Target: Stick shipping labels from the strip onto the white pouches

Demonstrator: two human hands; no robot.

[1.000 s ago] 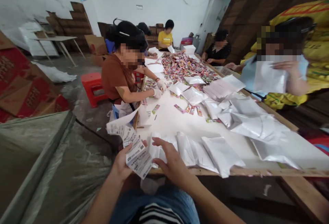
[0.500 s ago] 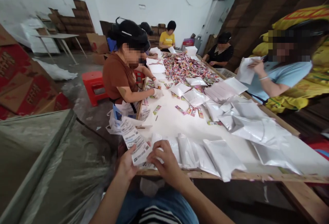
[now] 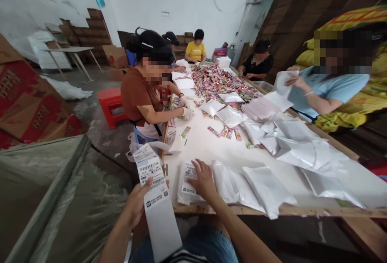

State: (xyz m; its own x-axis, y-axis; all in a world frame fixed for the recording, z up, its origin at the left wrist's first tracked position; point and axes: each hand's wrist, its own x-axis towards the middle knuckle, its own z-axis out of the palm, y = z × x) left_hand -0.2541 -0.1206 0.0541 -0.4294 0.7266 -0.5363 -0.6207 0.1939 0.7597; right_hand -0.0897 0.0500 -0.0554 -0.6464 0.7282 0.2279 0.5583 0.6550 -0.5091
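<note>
A long strip of printed shipping labels (image 3: 154,174) is gripped in my left hand (image 3: 139,202) left of the table's front edge, its blank backing hanging toward my lap. My right hand (image 3: 204,179) lies with fingers spread on a white mailer bag (image 3: 183,192) at the table's near edge. Under those fingers is a shipping label (image 3: 189,176) on the bag's face, partly covered by the hand. Right beside it more white mailer bags (image 3: 261,188) lie in a row.
Filled white bags (image 3: 302,146) are heaped on the table's right side. A large pile of small colourful packets (image 3: 216,79) covers the far part. Co-workers sit along both sides; the nearest left one wears gloves (image 3: 188,114). A covered bin (image 3: 42,174) stands at my left.
My right hand has left the label strip and moved right and down onto the nearest bag, where a label now shows. The strip in my left hand now hangs down toward my lap.
</note>
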